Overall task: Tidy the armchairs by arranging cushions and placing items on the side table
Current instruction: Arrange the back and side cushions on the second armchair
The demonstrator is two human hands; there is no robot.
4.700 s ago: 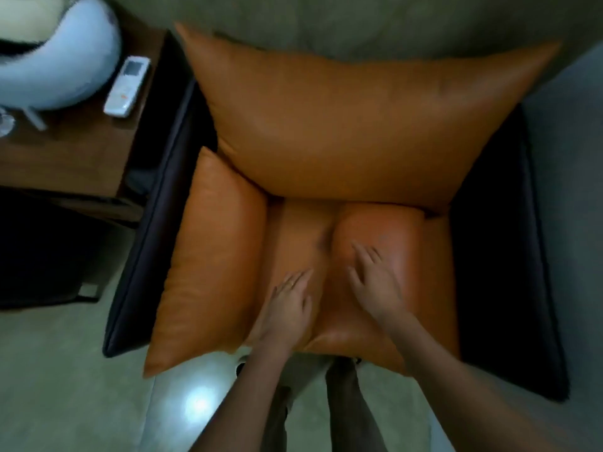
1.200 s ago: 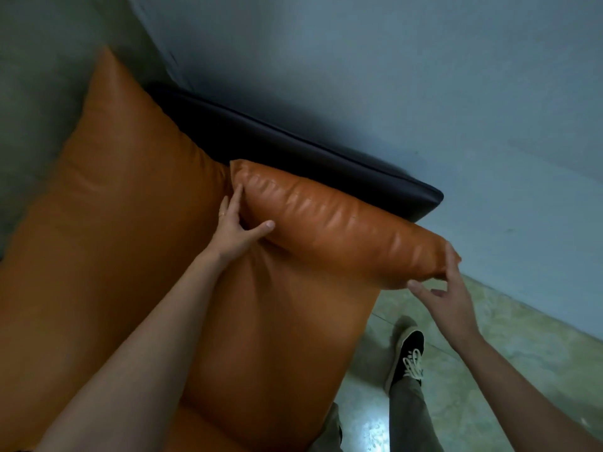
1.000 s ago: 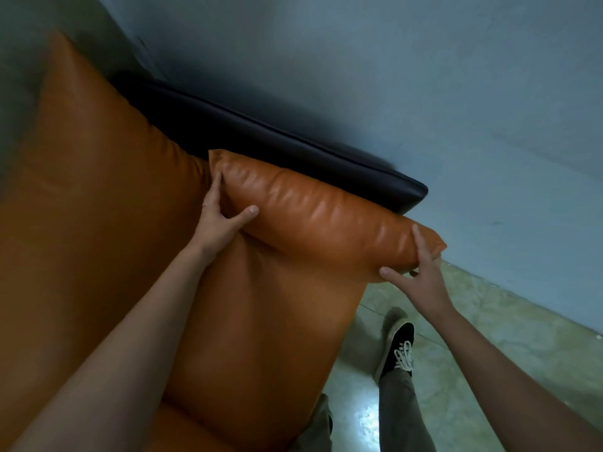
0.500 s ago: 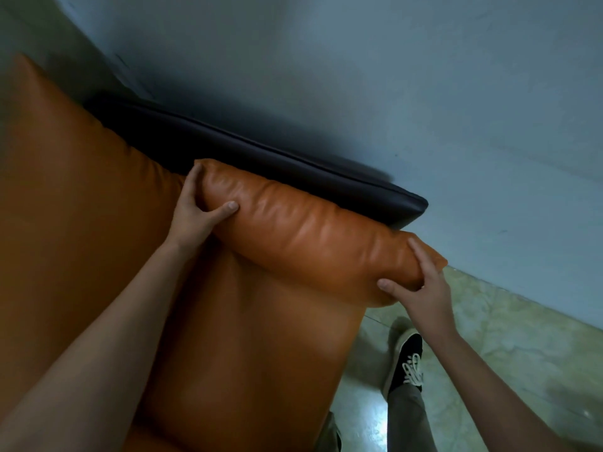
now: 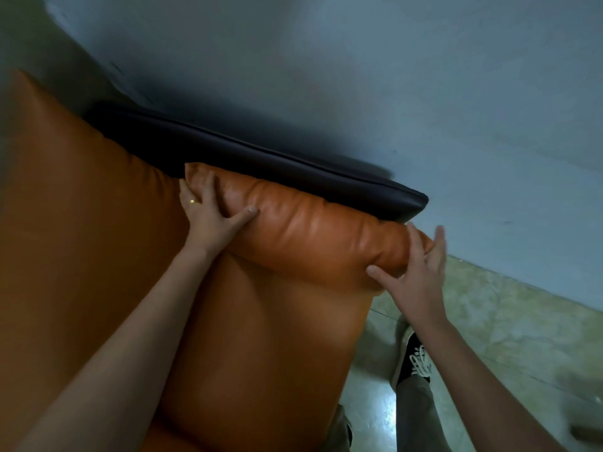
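An orange leather side cushion (image 5: 310,236) lies along the armchair's dark armrest (image 5: 293,168), resting on the orange seat cushion (image 5: 261,347). My left hand (image 5: 208,213) presses on the side cushion's far end, fingers spread, thumb on its top. My right hand (image 5: 414,272) cups the cushion's near end, thumb under it and fingers partly lifted. The large orange back cushion (image 5: 81,223) fills the left of the view.
A pale blue-grey wall (image 5: 391,93) runs close behind the dark armrest. Glossy marbled floor (image 5: 509,337) lies to the right. My black shoe with white laces (image 5: 414,360) stands beside the chair's front corner.
The view swung from the whole chair to its right side. Both hands took the side cushion's ends and pushed it against the armrest. Now my right hand's fingers are loosening from the near end.
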